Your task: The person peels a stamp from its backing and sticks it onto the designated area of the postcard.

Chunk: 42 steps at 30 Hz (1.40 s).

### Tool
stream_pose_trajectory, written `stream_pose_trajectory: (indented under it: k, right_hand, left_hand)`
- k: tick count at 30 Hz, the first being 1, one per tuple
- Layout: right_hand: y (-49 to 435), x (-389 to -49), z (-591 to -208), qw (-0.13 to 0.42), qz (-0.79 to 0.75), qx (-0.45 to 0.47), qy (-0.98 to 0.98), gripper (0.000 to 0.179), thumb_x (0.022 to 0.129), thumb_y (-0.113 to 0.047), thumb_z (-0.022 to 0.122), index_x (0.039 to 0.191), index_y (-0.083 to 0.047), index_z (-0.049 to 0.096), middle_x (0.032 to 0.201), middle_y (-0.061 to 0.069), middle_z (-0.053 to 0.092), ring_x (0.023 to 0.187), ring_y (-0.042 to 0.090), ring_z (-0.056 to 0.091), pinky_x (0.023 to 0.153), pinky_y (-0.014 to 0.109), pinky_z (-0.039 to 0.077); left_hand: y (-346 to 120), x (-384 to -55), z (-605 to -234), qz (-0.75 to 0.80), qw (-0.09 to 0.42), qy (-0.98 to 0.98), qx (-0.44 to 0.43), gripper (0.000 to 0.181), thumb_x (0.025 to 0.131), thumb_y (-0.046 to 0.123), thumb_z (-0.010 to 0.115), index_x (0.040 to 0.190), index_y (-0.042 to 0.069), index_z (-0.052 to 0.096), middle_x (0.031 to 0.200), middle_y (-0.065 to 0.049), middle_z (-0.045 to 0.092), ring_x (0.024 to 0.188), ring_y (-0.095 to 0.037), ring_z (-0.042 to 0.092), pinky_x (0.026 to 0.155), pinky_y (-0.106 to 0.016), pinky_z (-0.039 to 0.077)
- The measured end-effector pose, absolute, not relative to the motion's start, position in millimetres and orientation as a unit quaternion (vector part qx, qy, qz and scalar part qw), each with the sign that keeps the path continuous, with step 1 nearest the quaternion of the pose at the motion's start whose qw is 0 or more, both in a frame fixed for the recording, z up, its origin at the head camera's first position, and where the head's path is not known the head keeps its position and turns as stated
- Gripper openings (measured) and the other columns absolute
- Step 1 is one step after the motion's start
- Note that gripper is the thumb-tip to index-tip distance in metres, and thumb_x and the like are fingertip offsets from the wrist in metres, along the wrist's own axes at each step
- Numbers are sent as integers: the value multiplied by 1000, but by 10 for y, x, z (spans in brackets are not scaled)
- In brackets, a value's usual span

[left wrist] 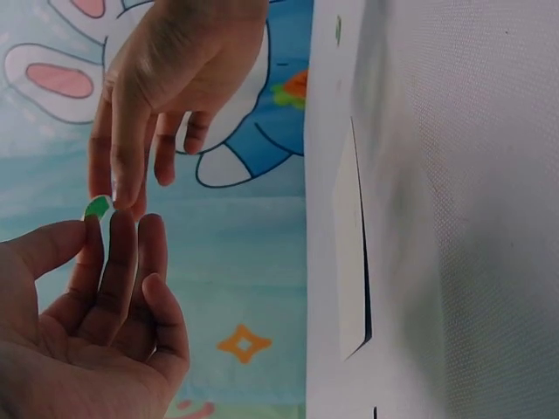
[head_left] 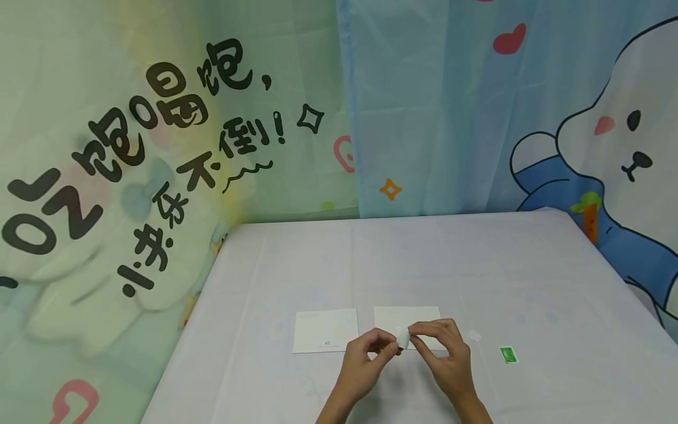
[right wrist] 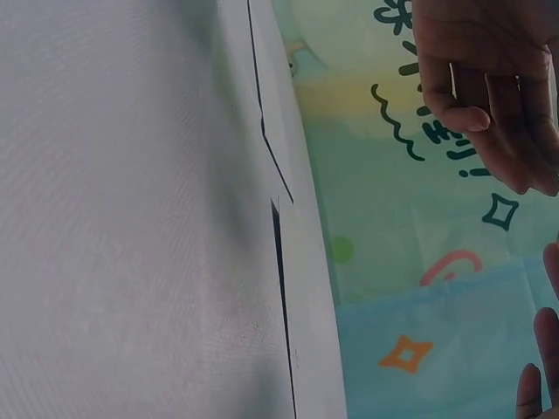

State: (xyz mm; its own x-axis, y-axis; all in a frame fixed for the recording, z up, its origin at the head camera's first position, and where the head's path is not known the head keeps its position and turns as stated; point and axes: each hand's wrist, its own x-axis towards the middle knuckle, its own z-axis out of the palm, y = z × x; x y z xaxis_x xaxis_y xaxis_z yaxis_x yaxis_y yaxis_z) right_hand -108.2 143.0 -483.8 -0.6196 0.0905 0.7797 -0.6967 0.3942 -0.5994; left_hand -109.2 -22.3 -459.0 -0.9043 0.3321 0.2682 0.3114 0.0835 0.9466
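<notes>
So the biggest thing here is the cartoon-print curtain (head_left: pixel 399 106) hanging behind everything, then the white-covered table (head_left: pixel 424 259) in front of it. Next up, the hands: the left hand (head_left: pixel 366 360) has thumb and index finger pinched on a curled sticker (head_left: pixel 402 337), and the right hand (head_left: pixel 446 357) is pinching its other edge, both grips super narrow. It's up off the tabletop, white side to the head cam, green showing in the left wrist view. Two white cards (head_left: pixel 325 330) lie side by side, the right one partly hidden by the fingers. Smallest: a flat green sticker (head_left: pixel 509 354) and a whitish scrap (head_left: pixel 474 336), both off right.
</notes>
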Motion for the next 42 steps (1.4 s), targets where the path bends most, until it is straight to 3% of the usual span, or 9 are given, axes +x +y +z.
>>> stream_pose_trajectory:
  k: [5, 11, 18, 27, 34, 38, 42]
  right_hand:
    - [1445, -1097, -4859, 386, 514, 206, -738, 36, 56, 23, 70, 85, 1, 68, 83, 13, 67, 81, 18, 48, 77, 20, 35]
    - [1444, -1088, -4854, 384, 511, 204, -742, 36, 56, 23, 70, 84, 1, 67, 81, 11, 66, 80, 19, 49, 77, 20, 35]
    - [1424, -1072, -4836, 371, 510, 205, -748, 32, 59, 22, 68, 83, 1, 66, 79, 9, 65, 80, 21, 49, 78, 20, 36]
    - [1470, -1128, -5105, 340, 508, 196, -766, 36, 61, 17, 73, 86, -9, 67, 81, 2, 65, 84, 16, 49, 79, 19, 36]
    - [1454, -1128, -5168, 316, 515, 215, -768, 36, 66, 12, 74, 88, -15, 67, 83, -5, 65, 84, 14, 50, 79, 19, 38]
    - [1424, -1121, -5168, 304, 517, 228, -767, 36, 67, 11, 74, 89, -17, 66, 85, -5, 65, 84, 14, 50, 78, 18, 39]
    - [1395, -1110, -5177, 289, 522, 235, -767, 35, 68, 9, 75, 89, -18, 66, 86, -4, 65, 85, 13, 50, 78, 18, 39]
  left_hand:
    - [-211, -1091, -4588, 641, 9, 735, 221, 10, 89, 9, 60, 90, -1, 63, 81, -15, 68, 73, -33, 63, 65, -24, 50]
    - [-202, -1084, -4607, 638, -8, 734, 232, 10, 89, 8, 60, 89, -2, 62, 79, -15, 68, 70, -23, 65, 63, -25, 50]
    - [-210, -1071, -4579, 636, 10, 741, 216, 9, 89, 10, 61, 90, 1, 63, 81, -13, 68, 72, -9, 61, 66, -25, 50]
    - [-215, -1074, -4562, 632, -4, 748, 202, 10, 88, 9, 61, 87, -1, 63, 79, -13, 68, 70, -12, 62, 66, -24, 49]
    - [-222, -1140, -4725, 648, -25, 746, 153, 12, 87, 11, 64, 78, 3, 59, 62, -5, 57, 53, -3, 49, 50, -19, 44]
    - [-246, -1217, -4901, 650, -42, 748, 125, 12, 85, 14, 67, 83, 6, 58, 63, 0, 56, 50, -1, 45, 46, -17, 41]
    - [-274, -1238, -4921, 644, -64, 752, 123, 11, 84, 14, 68, 89, 8, 60, 61, -2, 57, 50, -2, 45, 47, -18, 39]
